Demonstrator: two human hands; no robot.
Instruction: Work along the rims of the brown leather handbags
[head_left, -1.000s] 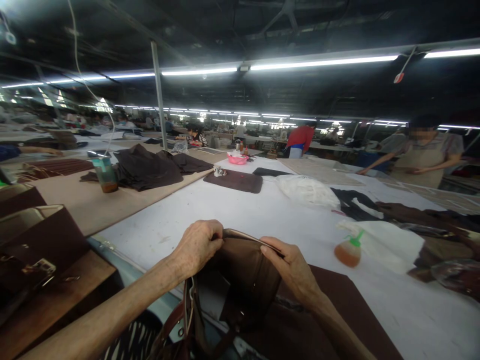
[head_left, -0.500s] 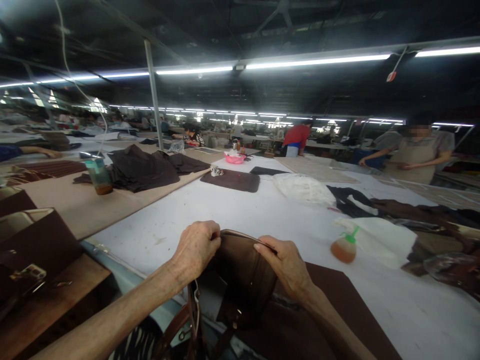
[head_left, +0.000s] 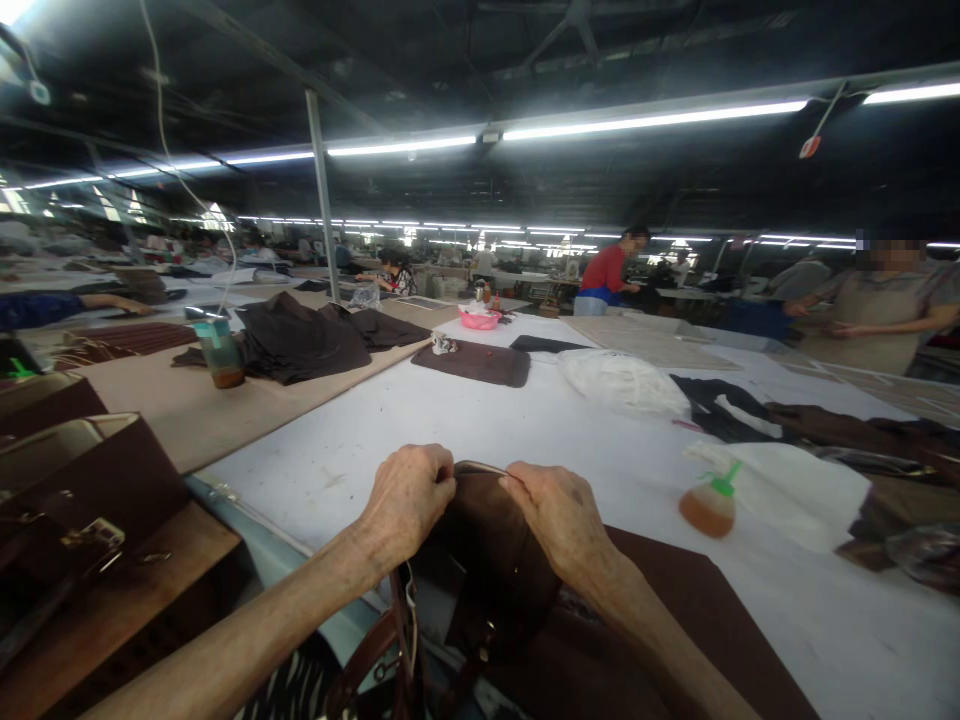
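Closer to the left hand (head_left: 411,500) than half a second ago, the right hand (head_left: 559,515) pinches the rim of a brown bag (head_left: 487,540) at the near edge of a white-covered counter (head_left: 322,430). Both grips are pressed together on the rim, thumbs against fingers, with a short stretch of its pale edge showing between them. The bag hangs open below the hands, its dark inside facing the wearer; a brown strap (head_left: 367,650) curves beside it, and a small metal fitting (head_left: 487,640) glints lower down. To the right, a flat brown sheet (head_left: 697,610) lies on the counter, and beyond it stands a squeeze bottle (head_left: 706,512) of amber liquid with a green nozzle, just beside a white sheet (head_left: 802,490). Farther across are a flat brown panel (head_left: 472,365), a white bundle (head_left: 626,382) and a pink basin (head_left: 480,319). At left, a second bag (head_left: 97,470) with a gold-toned clasp sits on a wooden stand (head_left: 142,600), while a tumbler (head_left: 223,358) stands near a heap of dark cloth (head_left: 300,340). In the background, a person in a red top (head_left: 604,272), bent lower a moment earlier, is more upright; another, in an apron (head_left: 870,310), stands at right.
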